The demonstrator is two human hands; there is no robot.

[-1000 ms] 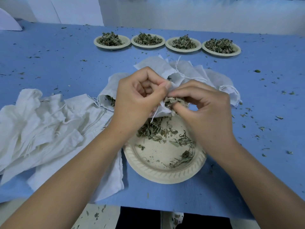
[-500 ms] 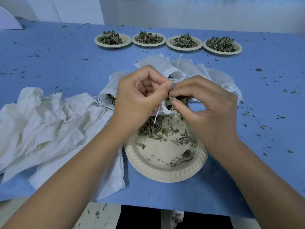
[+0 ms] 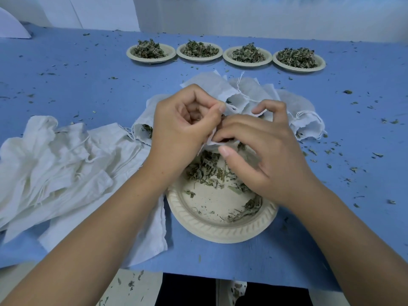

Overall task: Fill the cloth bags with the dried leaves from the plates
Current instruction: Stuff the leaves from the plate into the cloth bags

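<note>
A beige paper plate [image 3: 220, 230] lies in front of me with a thin scatter of dried leaves [image 3: 205, 171] on it. Above its far rim my left hand [image 3: 183, 131] pinches the mouth of a small white cloth bag [image 3: 212, 141], most of it hidden behind both hands. My right hand [image 3: 262, 151] has its fingers curled at the bag's opening, pressing leaves into it, with the index finger raised. Filled white bags [image 3: 247, 93] lie just behind the hands, one [image 3: 143, 127] showing leaves at its mouth.
A heap of flat white cloth bags [image 3: 66, 168] covers the table's left front. Several paper plates heaped with dried leaves [image 3: 227, 54] stand in a row at the back. Leaf crumbs dot the blue table [image 3: 66, 85], mostly on the right. The table's front edge is close to me.
My right hand has pushed its pinch of leaves into the bag's mouth and its index finger has lifted. My left hand keeps its hold on the bag.
</note>
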